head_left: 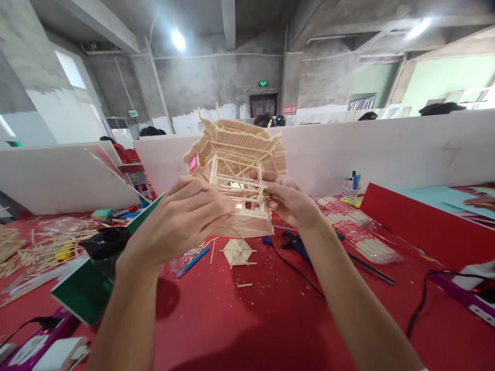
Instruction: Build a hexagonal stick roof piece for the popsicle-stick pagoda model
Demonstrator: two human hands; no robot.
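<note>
A small pavilion model of pale wooden sticks [240,138], with a layered roof and an open frame below, is held up above the red table. My left hand [180,219] is closed on its lower left side, its fingertips partly hidden by the model and the hand. At the right post, my right hand [288,198] pinches the frame with thumb and forefinger. A pink piece [194,164] shows under the roof's left edge. Below the model, a web-shaped stick piece [238,252] lies on the table, with a short stick [244,285] in front of it.
A blue pen [193,262] lies left of the web piece. Loose sticks [34,252] and a black cup [106,247] are at left. At right are a blue glue gun [296,246], bagged sticks [359,237], a red board [413,226] and power strips [467,293]. White partitions [328,154] stand behind.
</note>
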